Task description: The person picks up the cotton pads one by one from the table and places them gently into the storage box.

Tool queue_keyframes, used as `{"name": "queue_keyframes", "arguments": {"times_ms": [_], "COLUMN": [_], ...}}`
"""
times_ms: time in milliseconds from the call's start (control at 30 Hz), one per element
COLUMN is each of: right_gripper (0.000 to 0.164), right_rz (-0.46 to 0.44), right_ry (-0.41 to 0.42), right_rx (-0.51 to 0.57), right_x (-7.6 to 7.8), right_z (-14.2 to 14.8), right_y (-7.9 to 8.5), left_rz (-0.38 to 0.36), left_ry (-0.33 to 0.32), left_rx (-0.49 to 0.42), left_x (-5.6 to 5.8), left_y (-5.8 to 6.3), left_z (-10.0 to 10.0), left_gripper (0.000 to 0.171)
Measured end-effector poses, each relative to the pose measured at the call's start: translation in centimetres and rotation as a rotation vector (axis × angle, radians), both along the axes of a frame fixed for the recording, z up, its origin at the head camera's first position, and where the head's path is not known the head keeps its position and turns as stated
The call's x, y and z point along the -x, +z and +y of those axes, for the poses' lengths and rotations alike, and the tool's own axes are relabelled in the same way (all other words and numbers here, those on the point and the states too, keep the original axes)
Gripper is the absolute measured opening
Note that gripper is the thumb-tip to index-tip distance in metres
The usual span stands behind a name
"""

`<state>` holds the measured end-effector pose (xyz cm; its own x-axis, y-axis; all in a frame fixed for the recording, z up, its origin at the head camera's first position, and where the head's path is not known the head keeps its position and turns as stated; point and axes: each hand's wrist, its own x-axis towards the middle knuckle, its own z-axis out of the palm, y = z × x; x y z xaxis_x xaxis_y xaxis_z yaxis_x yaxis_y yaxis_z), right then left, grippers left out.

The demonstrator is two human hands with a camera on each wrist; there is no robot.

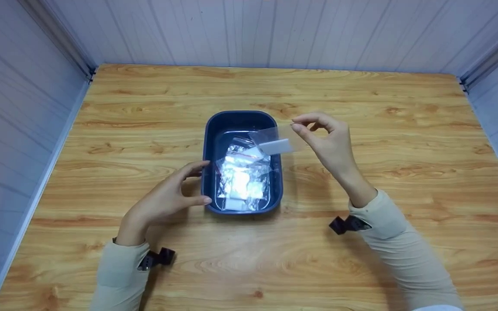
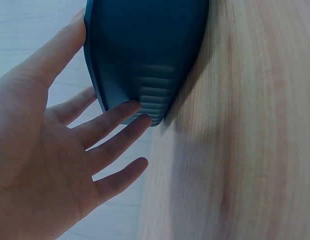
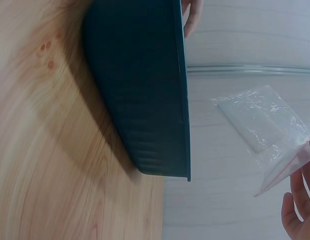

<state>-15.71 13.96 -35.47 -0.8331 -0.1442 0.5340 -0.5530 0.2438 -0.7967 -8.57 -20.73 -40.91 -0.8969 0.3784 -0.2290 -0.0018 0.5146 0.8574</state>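
Note:
A clear zip bag (image 1: 270,137) with a flat white piece inside hangs over the right rim of a dark blue bin (image 1: 207,142). My right hand (image 1: 324,138) pinches its edge between thumb and fingertips. The right wrist view shows the bag (image 3: 262,122) from the side, with a red line near its held edge. My left hand (image 1: 167,192) rests against the bin's left side, thumb and fingers spread. In the left wrist view its fingers (image 2: 115,145) are fairly straight and touch the bin's outer wall (image 2: 145,45). Several shiny clear bags (image 1: 240,177) with white pieces lie inside the bin.
The bin stands on a wood-grain table (image 1: 387,125). Pale panelled walls (image 1: 249,34) border the table at the back and on both sides. A small black camera (image 1: 167,256) is worn on my left wrist, another camera (image 1: 338,225) on my right.

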Motion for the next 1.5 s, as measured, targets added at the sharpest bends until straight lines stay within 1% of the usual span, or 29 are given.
{"name": "queue_keyframes", "arguments": {"times_ms": [433,667,767,1167,1433,1500], "right_gripper": [0.010,0.011,0.012,0.013,0.013,0.013], "right_rz": [-0.023,-0.022,-0.034,-0.103,-0.123,-0.129], "right_ry": [0.034,0.072,0.090,0.122,0.148,0.155], "right_rx": [0.009,0.017,0.011,-0.004,-0.008,-0.004], "right_x": [0.1,0.2,0.2,0.5,1.0,1.1], "right_z": [-1.9,-2.9,-3.3,-4.4,-4.8,-4.9], "right_y": [-0.4,-0.7,-0.9,-2.1,-3.2,-3.4], "left_rz": [-0.008,0.022,0.020,0.009,0.004,0.003], "left_ry": [0.003,-0.021,-0.020,-0.014,-0.013,-0.014], "left_rx": [0.004,-0.007,-0.013,0.005,0.019,0.010], "left_x": [-0.1,0.0,0.0,-0.2,-0.2,-0.2], "left_y": [0.0,0.1,0.1,0.2,0.1,0.0], "left_z": [0.1,0.1,0.1,0.1,0.2,0.2], "left_gripper": [0.086,0.086,0.087,0.089,0.087,0.086]}}
